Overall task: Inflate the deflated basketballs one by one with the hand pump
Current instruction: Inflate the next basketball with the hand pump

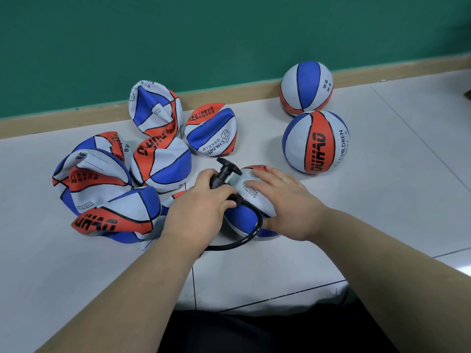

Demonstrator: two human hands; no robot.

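Note:
A partly flat red, white and blue basketball [248, 215] lies on the floor in front of me. My left hand [204, 202] grips the barrel of a black hand pump [224, 174], whose T-handle points up and away. The pump's black hose [251, 231] loops round the ball's near side. My right hand [285, 200] rests flat on top of the ball, fingers spread. Several deflated, crumpled balls [102, 184] lie in a heap to the left. Two round, inflated balls [314, 141] stand at the right, one [305, 87] against the wall.
The floor is pale grey tile [382, 212] with dark joints. A green wall [204, 34] with a tan skirting board [229, 95] runs along the far side. My dark-clothed lap [254, 332] fills the bottom edge.

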